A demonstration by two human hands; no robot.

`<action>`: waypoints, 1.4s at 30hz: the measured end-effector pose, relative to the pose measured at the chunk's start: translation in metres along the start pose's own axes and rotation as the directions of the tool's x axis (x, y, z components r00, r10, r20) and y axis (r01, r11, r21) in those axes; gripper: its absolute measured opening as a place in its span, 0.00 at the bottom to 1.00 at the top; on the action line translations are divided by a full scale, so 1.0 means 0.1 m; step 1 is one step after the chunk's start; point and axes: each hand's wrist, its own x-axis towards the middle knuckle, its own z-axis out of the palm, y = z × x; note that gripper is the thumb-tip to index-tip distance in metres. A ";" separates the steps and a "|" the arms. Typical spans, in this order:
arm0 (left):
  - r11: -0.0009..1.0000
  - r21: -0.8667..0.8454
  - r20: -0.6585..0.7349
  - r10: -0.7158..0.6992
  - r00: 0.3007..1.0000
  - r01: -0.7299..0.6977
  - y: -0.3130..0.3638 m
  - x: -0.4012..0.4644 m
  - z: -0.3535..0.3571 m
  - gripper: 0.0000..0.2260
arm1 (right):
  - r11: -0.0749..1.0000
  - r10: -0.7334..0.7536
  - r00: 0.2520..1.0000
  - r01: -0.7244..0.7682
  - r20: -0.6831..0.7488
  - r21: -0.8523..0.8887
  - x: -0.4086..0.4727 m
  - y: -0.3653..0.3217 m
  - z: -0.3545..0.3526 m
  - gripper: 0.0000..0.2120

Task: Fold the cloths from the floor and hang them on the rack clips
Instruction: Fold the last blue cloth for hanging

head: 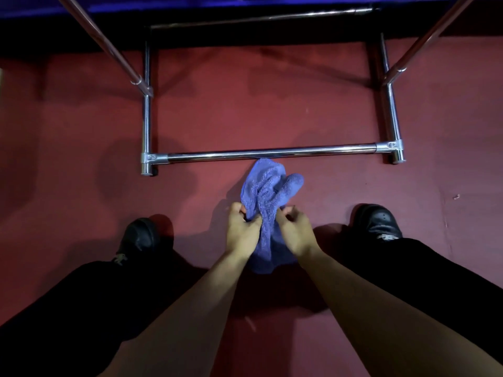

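Crumpled blue terry cloth (pixel 268 205) held bunched between both hands, over the dark red carpeted floor (pixel 81 137), just near of the chrome tubular rack (pixel 272 154) base bar. Left hand (pixel 243 229) fingers curled, pinching the cloth's left edge; right hand (pixel 295 231) fingers curled, gripping its right edge. Black shoes (pixel 377 220) set wide apart on either side, black trouser legs (pixel 81 303) nearest.

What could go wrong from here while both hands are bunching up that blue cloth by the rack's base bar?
1. The blue cloth is crumpled, gripped by the left hand and right hand; a fold started now would likely come out uneven.
2. Its far end lies at the rack's base bar and might snag when lifted.
3. No clips are in view, so hanging means reaching blind.
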 end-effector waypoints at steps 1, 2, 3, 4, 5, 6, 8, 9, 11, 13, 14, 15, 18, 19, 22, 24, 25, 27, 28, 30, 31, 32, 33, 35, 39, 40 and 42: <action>1.000 -0.022 -0.007 0.010 1.000 -0.010 0.06 -0.04 -0.03 0.11 | 0.999 -0.026 0.999 0.026 -0.028 0.026 -0.04 -0.05 -0.03 0.10; 0.999 -0.041 -0.018 0.025 1.000 -0.025 0.12 -0.09 -0.06 0.12 | 0.996 -0.060 0.997 0.063 -0.053 0.063 -0.10 -0.11 -0.06 0.10; 0.997 -0.060 -0.030 0.043 0.999 -0.045 0.19 -0.13 -0.09 0.13 | 0.990 -0.098 0.993 0.104 -0.069 0.098 -0.16 -0.19 -0.09 0.09; 0.995 -0.074 -0.046 0.071 0.996 -0.074 0.27 -0.19 -0.13 0.13 | 0.983 -0.133 0.988 0.141 -0.073 0.121 -0.23 -0.27 -0.11 0.07; 0.991 -0.080 -0.062 0.102 0.993 -0.107 0.34 -0.24 -0.18 0.13 | 0.977 -0.165 0.984 0.172 -0.070 0.124 -0.31 -0.36 -0.13 0.06; 0.986 -0.082 -0.075 0.140 0.987 -0.146 0.43 -0.32 -0.23 0.14 | 0.971 -0.198 0.978 0.205 -0.064 0.123 -0.39 -0.45 -0.15 0.06; 0.968 -0.094 -0.091 0.222 0.971 -0.231 0.61 -0.46 -0.35 0.15 | 0.958 -0.260 0.964 0.264 -0.052 0.112 -0.54 -0.61 -0.19 0.08; 0.956 -0.106 -0.094 0.265 0.960 -0.274 0.70 -0.53 -0.41 0.15 | 0.952 -0.287 0.957 0.289 -0.041 0.100 -0.62 -0.70 -0.21 0.09; 0.935 -0.112 -0.081 0.330 0.940 -0.338 0.91 -0.69 -0.55 0.16 | 0.938 -0.338 0.941 0.338 -0.009 0.078 -0.79 -0.88 -0.28 0.11; 0.921 -0.086 -0.052 0.376 0.925 -0.379 1.12 -0.86 -0.70 0.15 | 0.930 -0.361 0.932 0.358 0.039 0.079 -0.99 -1.11 -0.35 0.11; 0.913 -0.085 -0.030 0.397 0.917 -0.399 1.23 -0.96 -0.78 0.14 | 0.936 -0.347 0.934 0.339 0.082 0.098 -1.09 -1.21 -0.39 0.11; 0.907 -0.076 -0.005 0.414 0.910 -0.413 1.32 -1.04 -0.86 0.14 | 0.952 -0.297 0.944 0.281 0.143 0.118 -1.19 -1.31 -0.43 0.09; 0.885 -0.020 0.053 0.465 0.884 -0.464 1.59 -1.34 -1.13 0.16 | 0.989 -0.136 0.913 0.103 0.383 0.106 -1.51 -1.55 -0.55 0.04; 0.872 -0.005 0.060 0.490 0.870 -0.490 1.66 -1.45 -1.22 0.17 | 0.992 -0.123 0.899 0.097 0.421 0.085 -1.61 -1.61 -0.59 0.05; 0.830 0.008 0.067 0.557 0.828 -0.558 1.86 -1.77 -1.49 0.17 | 0.990 -0.140 0.891 0.122 0.432 0.071 -1.93 -1.81 -0.69 0.09; 0.809 0.024 0.064 0.585 0.809 -0.587 1.94 -1.95 -1.67 0.16 | 0.985 -0.172 0.868 0.161 0.466 0.065 -2.12 -1.92 -0.75 0.09; 0.796 0.040 0.061 0.601 0.797 -0.603 1.97 -2.02 -1.75 0.16 | 0.984 -0.176 0.866 0.160 0.468 0.075 -2.21 -1.95 -0.79 0.07; 0.771 0.081 0.057 0.629 0.776 -0.631 2.02 -2.14 -1.91 0.17 | 0.987 -0.157 0.885 0.124 0.438 0.103 -2.36 -2.00 -0.87 0.10; 0.760 0.105 0.057 0.639 0.767 -0.642 2.05 -2.19 -1.98 0.17 | 0.987 -0.159 0.889 0.131 0.430 0.096 -2.42 -2.02 -0.92 0.14; 0.739 0.139 0.067 0.658 0.750 -0.660 2.10 -2.27 -2.11 0.16 | 0.982 -0.185 0.892 0.186 0.412 0.037 -2.51 -2.07 -1.02 0.20; 0.732 0.147 0.068 0.663 0.745 -0.665 2.13 -2.29 -2.17 0.17 | 0.979 -0.190 0.893 0.201 0.407 0.016 -2.54 -2.08 -1.08 0.22; 0.728 0.156 0.069 0.666 0.743 -0.667 2.15 -2.31 -2.23 0.17 | 0.980 -0.186 0.893 0.199 0.411 0.012 -2.56 -2.10 -1.14 0.24; 0.725 0.158 0.073 0.669 0.740 -0.671 2.17 -2.33 -2.27 0.17 | 0.983 -0.176 0.890 0.180 0.420 0.029 -2.59 -2.11 -1.19 0.24; 0.722 0.155 0.088 0.669 0.738 -0.674 2.18 -2.37 -2.32 0.15 | 0.985 -0.163 0.894 0.121 0.417 0.126 -2.61 -2.12 -1.25 0.23; 0.718 0.129 0.043 0.685 0.728 -0.684 2.17 -2.43 -2.30 0.12 | 0.931 -0.014 0.907 -0.141 0.421 0.336 -2.52 -2.15 -1.40 0.21; 0.720 0.110 0.014 0.688 0.725 -0.685 2.18 -2.44 -2.29 0.13 | 0.920 0.064 0.861 -0.247 0.504 0.305 -2.53 -2.17 -1.43 0.21; 0.736 0.062 -0.035 0.677 0.735 -0.675 2.22 -2.45 -2.27 0.14 | 0.911 0.148 0.805 -0.337 0.574 0.237 -2.52 -2.18 -1.46 0.21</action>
